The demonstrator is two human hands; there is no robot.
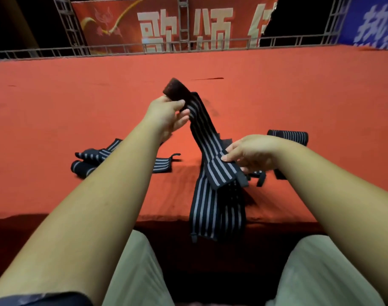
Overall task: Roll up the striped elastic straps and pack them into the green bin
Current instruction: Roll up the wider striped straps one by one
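"歌颂" on red bg banner (131, 34)

Left forearm (122, 173) covers the middle of the straps (93, 155) at left. Right hand (252, 151) hides part of the strap (210, 151) it holds. Banner (166, 25) cut by top edge.

Red-covered table (56, 102) — red banner (166, 25) behind.

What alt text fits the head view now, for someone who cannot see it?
Both hands hold a long black-and-grey striped elastic strap raised above a red cloth-covered table: the left hand grips its dark upper end, and the right hand pinches it lower down. A rolled striped strap lies on the right, with loose straps on the left.
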